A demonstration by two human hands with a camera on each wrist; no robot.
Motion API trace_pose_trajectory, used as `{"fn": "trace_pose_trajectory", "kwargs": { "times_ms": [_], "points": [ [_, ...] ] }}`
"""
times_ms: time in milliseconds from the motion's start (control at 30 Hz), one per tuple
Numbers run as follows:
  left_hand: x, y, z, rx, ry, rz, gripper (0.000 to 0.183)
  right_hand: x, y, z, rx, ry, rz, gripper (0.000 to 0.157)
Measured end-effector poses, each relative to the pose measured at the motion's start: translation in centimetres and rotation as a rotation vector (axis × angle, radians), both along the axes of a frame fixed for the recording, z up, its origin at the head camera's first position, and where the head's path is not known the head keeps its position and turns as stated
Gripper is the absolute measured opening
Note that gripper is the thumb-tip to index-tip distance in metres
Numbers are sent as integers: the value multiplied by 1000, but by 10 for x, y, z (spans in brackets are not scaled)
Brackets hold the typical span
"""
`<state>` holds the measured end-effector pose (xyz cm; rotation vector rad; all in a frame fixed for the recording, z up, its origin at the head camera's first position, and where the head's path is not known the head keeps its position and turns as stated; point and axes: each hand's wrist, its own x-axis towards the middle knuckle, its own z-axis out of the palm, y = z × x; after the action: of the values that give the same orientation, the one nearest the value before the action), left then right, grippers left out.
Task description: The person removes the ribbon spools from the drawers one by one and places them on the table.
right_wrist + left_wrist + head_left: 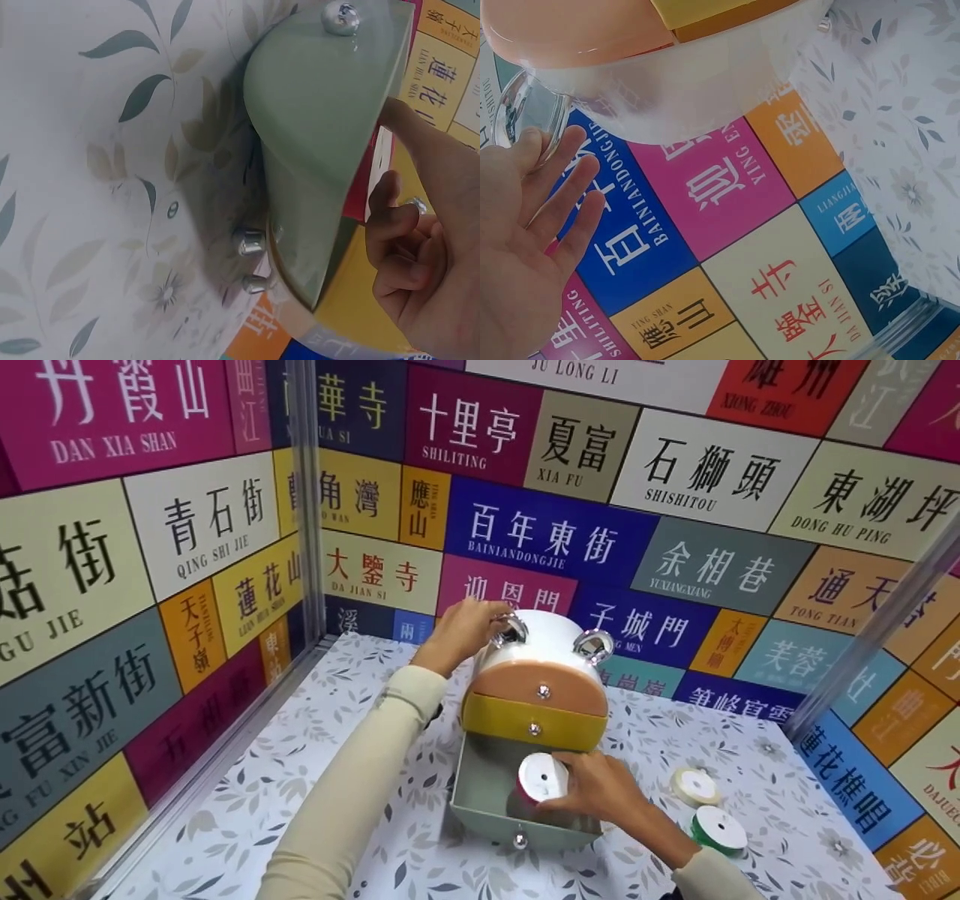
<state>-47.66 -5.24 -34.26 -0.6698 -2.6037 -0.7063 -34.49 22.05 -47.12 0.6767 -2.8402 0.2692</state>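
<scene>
A small rounded storage box (546,641) has a white shell, silver ring-shaped ears and stacked drawers. My left hand (465,634) pinches the left ear (553,124) between thumb and forefinger, its other fingers stretched out. The green bottom drawer (480,776) is pulled out; the yellow drawer (510,716) and orange drawer (502,682) above are closed. My right hand (604,789) grips a ribbon spool (538,778) with a white face and red ribbon, at the open drawer. In the right wrist view, the drawer's front (319,105) partly hides the spool (361,187).
Two more spools, one cream (695,786) and one green (718,829), lie on the patterned tabletop (795,795) to the right of the drawer. Walls printed with colourful signs (555,532) stand behind and at both sides. A metal post (306,510) marks the left corner.
</scene>
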Motion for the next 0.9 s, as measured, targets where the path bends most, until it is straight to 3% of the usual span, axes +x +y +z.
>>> {"fn": "trace_pose_trajectory", "kwargs": {
  "times_ms": [200,433,600,733,900],
  "points": [
    [-2,2,-3,-67,32,14,15,7,22,12,-24,-49,-78,65],
    [-2,3,-4,-79,18,16,17,19,59,32,-52,-125,-230,95],
    [0,1,-3,-44,-12,17,18,25,94,41,-49,-148,-284,106],
    [1,-1,-2,-11,-10,13,17,27,125,41,-23,-182,-347,111],
    [2,-2,-1,5,-5,11,18,27,164,27,22,-218,-433,114]
  ]
}}
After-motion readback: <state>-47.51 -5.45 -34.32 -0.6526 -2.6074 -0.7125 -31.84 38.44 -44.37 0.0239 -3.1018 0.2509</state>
